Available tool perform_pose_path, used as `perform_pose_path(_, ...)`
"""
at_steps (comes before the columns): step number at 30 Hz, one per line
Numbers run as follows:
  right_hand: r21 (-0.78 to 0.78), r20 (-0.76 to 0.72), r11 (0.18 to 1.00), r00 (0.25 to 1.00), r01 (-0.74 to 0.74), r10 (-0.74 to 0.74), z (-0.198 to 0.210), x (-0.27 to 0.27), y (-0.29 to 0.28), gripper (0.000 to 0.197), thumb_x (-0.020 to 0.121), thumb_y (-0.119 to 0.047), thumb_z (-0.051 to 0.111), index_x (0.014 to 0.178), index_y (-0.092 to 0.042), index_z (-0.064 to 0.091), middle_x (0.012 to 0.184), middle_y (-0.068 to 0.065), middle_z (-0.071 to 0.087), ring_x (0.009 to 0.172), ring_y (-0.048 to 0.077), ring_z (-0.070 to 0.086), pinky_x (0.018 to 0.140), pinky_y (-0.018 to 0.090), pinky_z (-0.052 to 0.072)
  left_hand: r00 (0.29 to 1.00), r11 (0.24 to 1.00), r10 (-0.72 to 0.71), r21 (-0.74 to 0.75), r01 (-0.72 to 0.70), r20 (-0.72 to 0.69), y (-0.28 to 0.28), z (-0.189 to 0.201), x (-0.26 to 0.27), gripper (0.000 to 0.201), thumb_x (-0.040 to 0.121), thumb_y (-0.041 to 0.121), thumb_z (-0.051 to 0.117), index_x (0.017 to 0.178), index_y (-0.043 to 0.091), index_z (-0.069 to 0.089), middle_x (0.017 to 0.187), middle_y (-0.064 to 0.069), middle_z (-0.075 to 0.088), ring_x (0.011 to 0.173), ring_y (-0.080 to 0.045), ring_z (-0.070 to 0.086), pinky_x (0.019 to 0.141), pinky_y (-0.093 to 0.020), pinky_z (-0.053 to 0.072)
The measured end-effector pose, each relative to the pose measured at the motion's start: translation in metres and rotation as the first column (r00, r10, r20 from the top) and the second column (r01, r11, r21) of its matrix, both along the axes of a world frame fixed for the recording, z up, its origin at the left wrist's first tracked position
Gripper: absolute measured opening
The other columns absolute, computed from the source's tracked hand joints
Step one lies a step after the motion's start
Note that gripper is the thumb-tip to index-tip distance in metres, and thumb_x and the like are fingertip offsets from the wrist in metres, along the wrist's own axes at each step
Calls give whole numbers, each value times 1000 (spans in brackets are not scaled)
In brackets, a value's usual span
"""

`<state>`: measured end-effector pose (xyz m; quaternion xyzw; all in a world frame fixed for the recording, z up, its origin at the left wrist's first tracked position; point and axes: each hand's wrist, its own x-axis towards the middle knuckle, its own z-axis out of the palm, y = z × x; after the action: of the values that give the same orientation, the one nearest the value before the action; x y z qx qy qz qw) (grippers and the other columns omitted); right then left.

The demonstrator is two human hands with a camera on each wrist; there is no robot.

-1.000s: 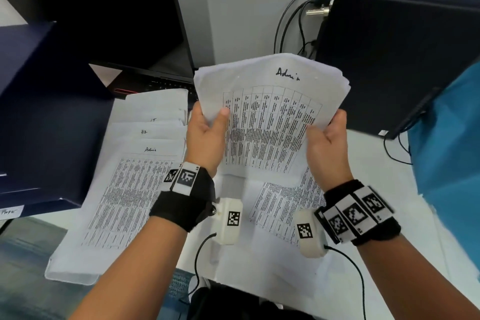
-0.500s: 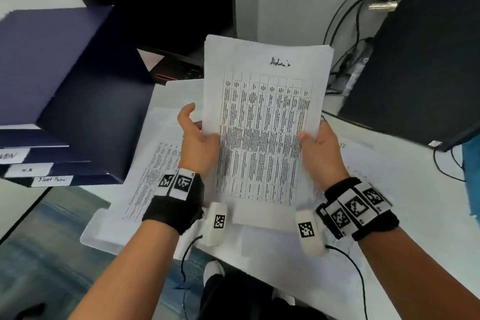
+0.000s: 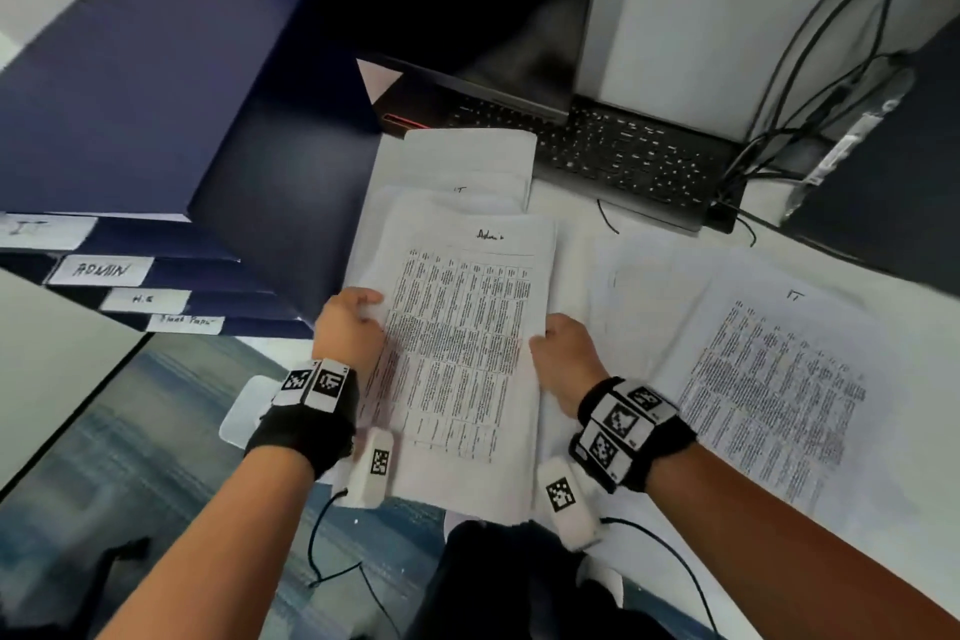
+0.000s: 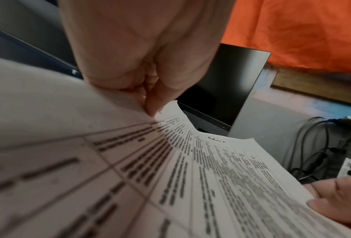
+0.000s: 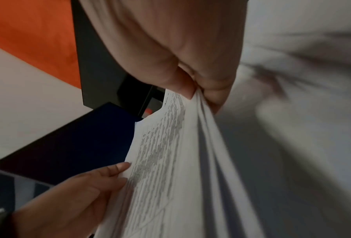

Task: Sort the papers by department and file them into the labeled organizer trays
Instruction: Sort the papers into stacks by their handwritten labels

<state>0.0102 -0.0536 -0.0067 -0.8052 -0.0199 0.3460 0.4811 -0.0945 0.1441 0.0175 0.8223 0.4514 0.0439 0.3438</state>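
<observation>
I hold a sheaf of printed papers marked "Admin" (image 3: pixel 462 343) above the desk, near its front edge. My left hand (image 3: pixel 350 327) pinches its left edge, thumb on top (image 4: pixel 152 103). My right hand (image 3: pixel 563 353) pinches the right edge, several sheets fanned below the thumb (image 5: pixel 193 93). The dark blue organizer trays (image 3: pixel 156 83) stand stacked at the left, with white labels "IT" (image 3: pixel 31 229), "ADMIN" (image 3: pixel 101 270), "H.R" (image 3: pixel 143 299) and a fourth that I cannot read (image 3: pixel 184 322). The Admin papers (image 4: pixel 221 169) fill the left wrist view.
More papers lie on the desk: a pile with an "IT" sheet (image 3: pixel 467 166) behind the held sheaf and another "IT" sheet (image 3: pixel 779 390) at the right. A laptop (image 3: pixel 597 140) sits behind them, with cables (image 3: pixel 810 83) and a dark box (image 3: pixel 893 161) at the far right.
The Admin sheaf has come down from upright to low over the desk. The view swung left, so the labeled trays now show fully.
</observation>
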Motion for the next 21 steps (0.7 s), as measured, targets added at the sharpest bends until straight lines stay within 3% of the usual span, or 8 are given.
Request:
perform_pose_path(2,-12,-10,1000,1000,-25,24,-1,-2,12,26,85,0,40,77,-20,54,71,-2,55,61,16,51,49,26,45,997,999,-18,42,21,-76,16,-3,1,42,82,-8,41,118,7,59,125,-18,55,111,-35,56,94,-35,43)
perform_pose_path(4,-40,-13,998,999,-46,46,-6,-3,21,23,82,1,44,78,-17,58,83,6,65,73,25,63,63,41,60,983,995,-70,61,82,-168,26,-8,4,39,83,-4,47,119,5,58,126,-20,52,112,-37,54,96,-37,42)
perform_pose_path(6,-95,2,993,997,-70,71,-12,-3,28,17,79,0,47,90,-5,59,98,15,67,87,32,66,73,51,58,932,977,-159,85,196,-326,31,-16,9,33,84,8,53,117,5,57,128,-19,50,114,-37,52,97,-41,44)
perform_pose_path(8,-146,21,985,995,-92,96,-19,-1,31,19,78,-2,49,96,-1,55,99,15,63,90,35,65,77,51,57,830,945,-237,78,318,-505,31,-24,11,44,86,25,56,126,7,50,143,-17,36,128,-34,39,104,-44,40)
perform_pose_path(11,-180,51,981,995,-76,86,-18,1,31,15,80,-3,54,95,-3,53,92,11,59,84,34,66,75,46,58,763,923,-269,67,378,-588,26,-30,11,64,88,40,57,139,8,37,155,-12,10,142,-32,15,115,-45,24)
perform_pose_path(16,-126,-15,992,1000,-7,5,-21,8,18,20,81,-2,62,83,-13,46,77,9,57,57,21,54,59,35,55,731,929,-240,67,364,-638,17,-29,16,70,83,49,59,134,5,41,147,-13,25,132,-30,31,106,-47,38)
perform_pose_path(18,-93,-6,995,999,39,-39,-19,14,7,19,82,-2,60,77,-14,46,77,7,56,60,21,56,61,35,54,730,932,-227,74,356,-645,12,-23,21,71,82,50,59,136,8,39,147,-12,25,133,-30,31,106,-46,37)
perform_pose_path(21,-100,104,990,991,100,-90,-13,27,-19,13,84,-12,62,78,-18,52,89,4,61,79,25,64,70,34,54,795,933,-265,63,355,-546,-6,-15,35,74,83,47,57,142,12,30,152,-12,20,139,-31,22,111,-49,28)
